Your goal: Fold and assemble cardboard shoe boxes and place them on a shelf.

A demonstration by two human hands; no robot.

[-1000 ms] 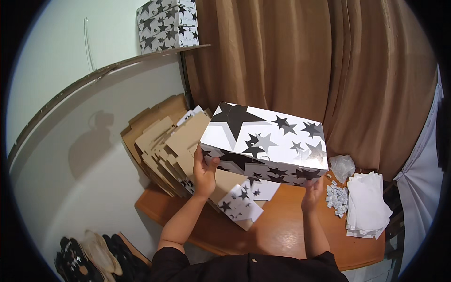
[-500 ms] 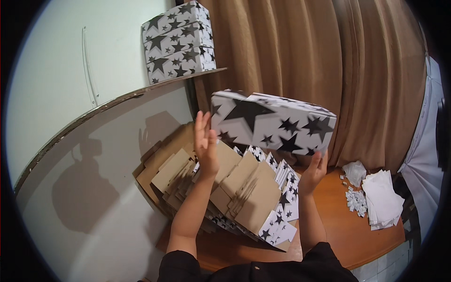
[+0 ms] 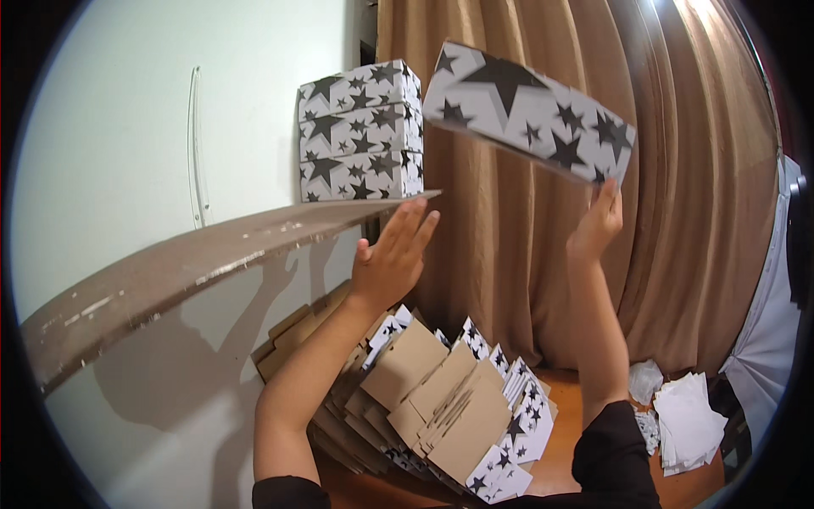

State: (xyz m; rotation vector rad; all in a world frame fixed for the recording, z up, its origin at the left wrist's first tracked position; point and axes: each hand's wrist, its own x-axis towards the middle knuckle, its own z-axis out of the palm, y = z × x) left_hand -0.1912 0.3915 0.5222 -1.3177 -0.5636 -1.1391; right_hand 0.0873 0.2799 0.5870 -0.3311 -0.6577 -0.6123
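My right hand (image 3: pixel 600 222) holds up a white box with black stars (image 3: pixel 530 119) by its lower right corner. The box is tilted, its left end higher, in front of the curtain. My left hand (image 3: pixel 395 250) is raised with fingers stretched out, at the shelf's right end, holding nothing. Just above it, three matching star-patterned boxes (image 3: pixel 360 131) stand stacked on the shelf (image 3: pixel 229 242). The held box is apart from the stack, to its right and a little higher.
Below my arms, a leaning pile of flat brown cardboard pieces (image 3: pixel 454 394), some star-printed, lies on an orange-brown table (image 3: pixel 564 424). White papers (image 3: pixel 688 424) and a clear plastic bag (image 3: pixel 646 382) lie at the right. A brown curtain (image 3: pixel 509 246) hangs behind.
The star box has risen in my right hand to about the height of the stack. My left hand, near the box's left end before, is now by the shelf edge. The view has tilted up.
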